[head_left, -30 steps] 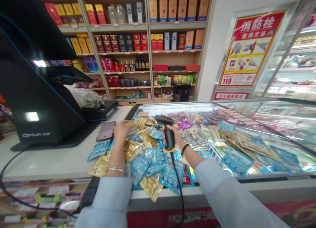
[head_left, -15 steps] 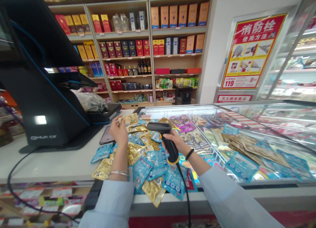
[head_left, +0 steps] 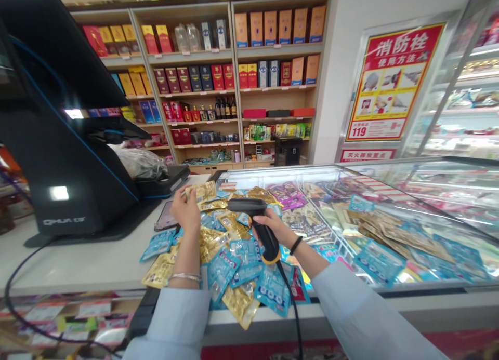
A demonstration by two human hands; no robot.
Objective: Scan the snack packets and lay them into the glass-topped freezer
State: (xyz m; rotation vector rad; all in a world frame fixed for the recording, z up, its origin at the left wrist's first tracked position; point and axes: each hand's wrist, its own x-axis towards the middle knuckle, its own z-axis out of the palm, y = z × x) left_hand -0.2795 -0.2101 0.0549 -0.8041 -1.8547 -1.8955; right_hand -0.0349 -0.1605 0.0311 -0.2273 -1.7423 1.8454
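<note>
My left hand [head_left: 186, 209] is closed on the edge of a gold snack packet [head_left: 203, 191], lifted just over the pile. In my right hand [head_left: 276, 227] is a black barcode scanner [head_left: 268, 240], gripped by its handle, its head pointing left toward the packet. Under both hands spreads a heap of blue packets [head_left: 222, 270] and gold packets [head_left: 241, 304] on the glass freezer top. The scanner's cord [head_left: 290, 292] hangs down over the front edge. Beside my left wrist lies a dark phone-like slab [head_left: 167, 217], partly covered.
A large black checkout terminal [head_left: 74, 183] stands on the white counter [head_left: 97, 261] at left. More flat packets [head_left: 405, 235] lie on the freezer glass at right. Purple packs [head_left: 290, 195] show beyond the heap. Shelves of boxes [head_left: 195, 79] line the back wall.
The scanner and my right hand have shifted slightly left and down, nearer the gold packet. My left hand keeps its hold on the packet. The whole view has moved a little.
</note>
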